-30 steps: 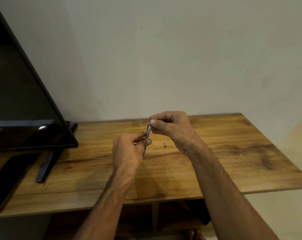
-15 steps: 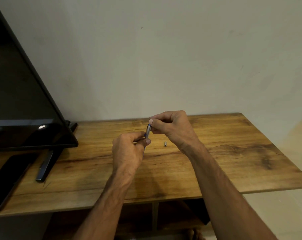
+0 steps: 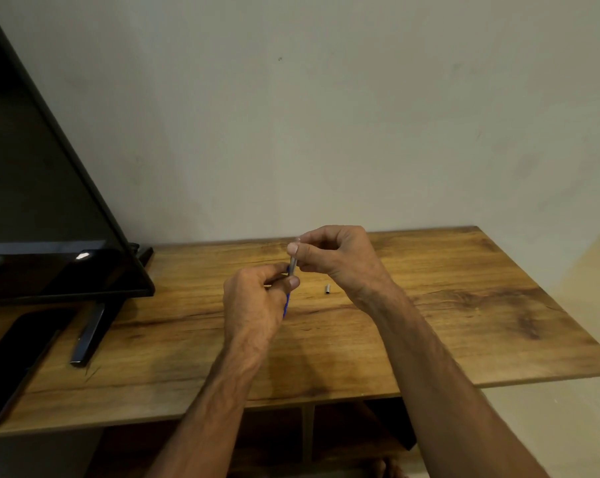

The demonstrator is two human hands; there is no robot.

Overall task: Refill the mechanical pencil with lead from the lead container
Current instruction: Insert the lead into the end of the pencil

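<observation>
Two grips hold the mechanical pencil [image 3: 293, 266] — left hand [image 3: 253, 300] low, right hand [image 3: 336, 258] pinching its top.

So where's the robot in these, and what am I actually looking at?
No robot here: these are a person's two bare hands, filmed by a wide-angle camera worn on their head, looking down. The left hand grips a mechanical pencil, blue low down and silver above. The right hand pinches its upper end; any lead there is too thin to make out. A small metal piece lies on the wooden table beside the right hand. A television stands at the left.
</observation>
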